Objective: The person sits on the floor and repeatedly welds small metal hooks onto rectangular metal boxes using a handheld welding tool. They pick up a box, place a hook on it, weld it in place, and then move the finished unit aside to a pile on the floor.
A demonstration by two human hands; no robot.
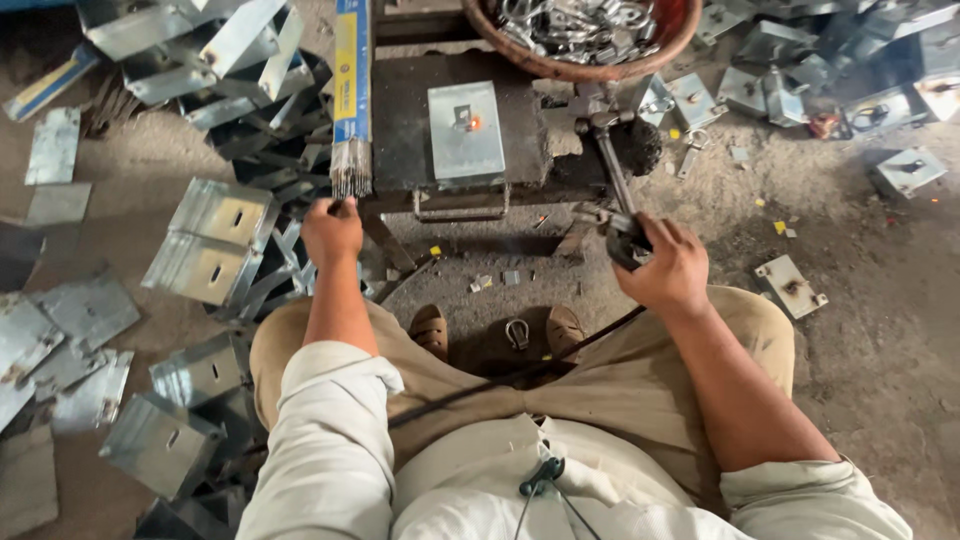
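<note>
The left hand (332,230) pinches a welding rod (349,168) from the box's bundle while the right hand (662,265) grips the electrode holder (625,238) below the table (400,130), so loading the rod seems next.

bowl (560,68) of metal rings | bent steel plates (215,240) piled left | welded brackets (908,170) scattered right | dirt floor (880,330)

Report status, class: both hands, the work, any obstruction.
Left hand pinching a welding rod from the pack. Right hand in a closed grip on the electrode holder. Steel plate on bench, unobstructed.
</note>
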